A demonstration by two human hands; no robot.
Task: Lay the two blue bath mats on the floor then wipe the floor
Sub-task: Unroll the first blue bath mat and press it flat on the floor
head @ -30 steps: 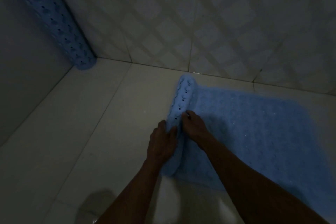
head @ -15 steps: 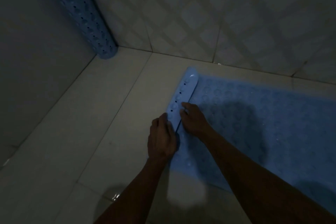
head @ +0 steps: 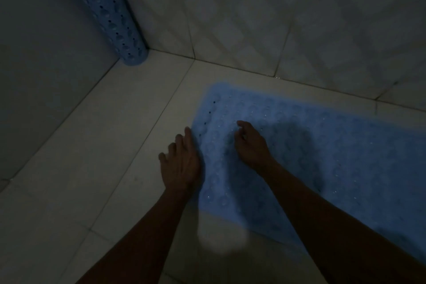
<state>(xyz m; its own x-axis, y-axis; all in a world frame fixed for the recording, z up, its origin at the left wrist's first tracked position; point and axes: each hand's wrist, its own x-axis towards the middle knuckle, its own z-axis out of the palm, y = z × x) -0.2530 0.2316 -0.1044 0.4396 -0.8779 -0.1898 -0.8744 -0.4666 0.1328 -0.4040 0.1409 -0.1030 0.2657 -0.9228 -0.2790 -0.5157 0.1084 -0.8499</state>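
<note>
A: Where do the mats stand?

B: One mat (head: 299, 157) lies unrolled on the floor (head: 92, 168), its far edge near the wall (head: 276, 18). The second mat (head: 110, 11) is rolled up, leaning in the corner.

A: And the hands?

B: The left hand (head: 179, 163) is flat and open, fingers spread, at the mat's left edge, partly on tile; it grips nothing. The right hand (head: 251, 145) rests on the mat with fingers loosely curled; whether it pinches anything, I cannot tell.

A: What could go wrong?

B: The left edge was likely curled and may spring back up if released too soon. The floor seems to carry wet glints by the wall, so the mat could slide. The roll might also topple when reached for in this dim light.
</note>
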